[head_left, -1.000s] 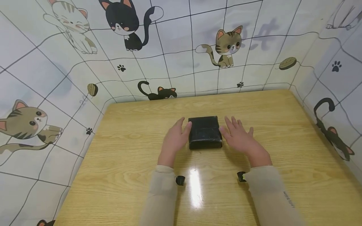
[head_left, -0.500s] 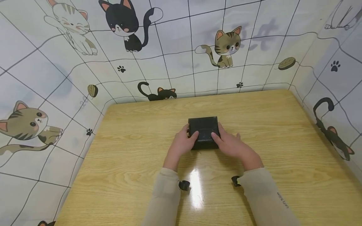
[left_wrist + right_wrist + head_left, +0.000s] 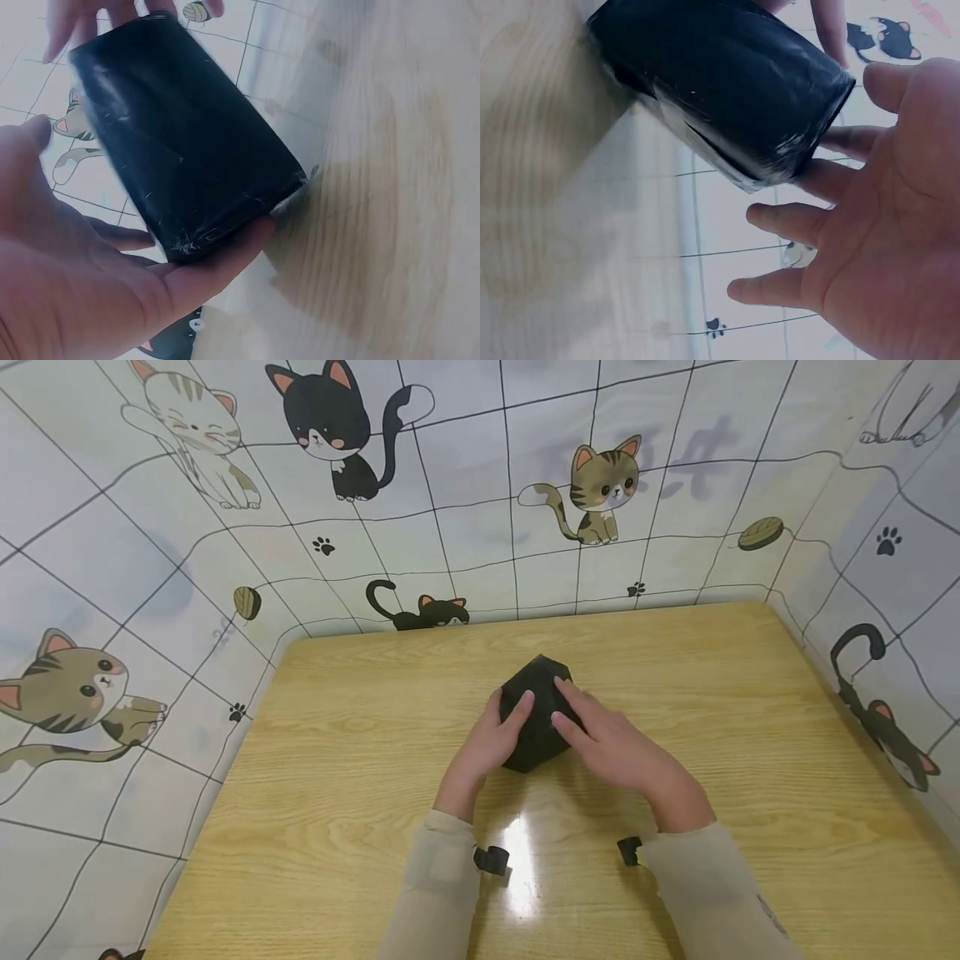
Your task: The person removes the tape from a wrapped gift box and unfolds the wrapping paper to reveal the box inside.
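A black box (image 3: pixel 540 681) with scuffed edges is tilted and turned on its corner between the two hands, over the table. My left hand (image 3: pixel 480 752) holds it from the left; in the head view the thumb lies across its near side. In the left wrist view fingers of the left hand (image 3: pixel 82 277) curve under the lower end of the box (image 3: pixel 187 135), while the thumb looks apart from it. My right hand (image 3: pixel 622 752) touches the right side with thumb and fingertips. In the right wrist view the fingers of the right hand (image 3: pixel 780 289) are straight and spread.
The wooden table (image 3: pixel 337 735) extends on all sides of the hands. A cat-printed wall covering (image 3: pixel 480 493) stands along the back and sides. Small black devices (image 3: pixel 491 860) sit at both wrists, and a light reflection shines between the forearms.
The hands have closed in from beside the flat-lying box onto it. It is now turned and tipped up; the right hand has shifted from its near right corner to its side.
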A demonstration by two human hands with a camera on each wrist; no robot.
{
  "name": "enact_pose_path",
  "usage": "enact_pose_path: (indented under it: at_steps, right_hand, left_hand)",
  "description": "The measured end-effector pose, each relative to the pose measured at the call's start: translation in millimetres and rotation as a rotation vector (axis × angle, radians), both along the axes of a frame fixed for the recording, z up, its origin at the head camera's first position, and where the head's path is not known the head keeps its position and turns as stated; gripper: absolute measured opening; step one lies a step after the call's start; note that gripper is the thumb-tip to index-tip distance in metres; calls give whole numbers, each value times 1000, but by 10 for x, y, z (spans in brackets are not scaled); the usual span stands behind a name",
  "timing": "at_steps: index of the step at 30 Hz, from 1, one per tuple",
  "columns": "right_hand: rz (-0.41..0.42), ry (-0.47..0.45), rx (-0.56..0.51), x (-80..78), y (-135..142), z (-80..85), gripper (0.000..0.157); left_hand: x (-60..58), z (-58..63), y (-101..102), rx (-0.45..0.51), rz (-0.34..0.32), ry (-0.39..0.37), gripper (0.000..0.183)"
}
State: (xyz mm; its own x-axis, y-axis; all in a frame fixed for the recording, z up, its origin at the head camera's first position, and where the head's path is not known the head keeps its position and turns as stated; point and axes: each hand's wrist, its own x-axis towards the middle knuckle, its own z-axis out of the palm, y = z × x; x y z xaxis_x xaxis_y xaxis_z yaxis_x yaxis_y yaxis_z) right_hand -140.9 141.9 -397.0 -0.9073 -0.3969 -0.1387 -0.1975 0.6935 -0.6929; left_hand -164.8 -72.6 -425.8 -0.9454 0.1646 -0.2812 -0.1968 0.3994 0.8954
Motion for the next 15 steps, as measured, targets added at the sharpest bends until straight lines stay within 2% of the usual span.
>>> enact_pose_path:
  at_steps: [2, 5, 11, 15]
  right_hand:
    - [9, 8, -29, 35, -12, 42, 73]
    - [27, 26, -74, 78, -42, 78, 73]
    - [51, 138, -160, 137, -128, 112, 65]
    - [82, 207, -216, 151, -163, 103, 58]
  left_hand:
    - [7, -5, 8, 68, 5, -23, 105]
    - [11, -7, 23, 111, -11, -34, 102]
    - [21, 29, 54, 174, -62, -44, 82]
    - [29, 20, 42, 200, -36, -49, 74]
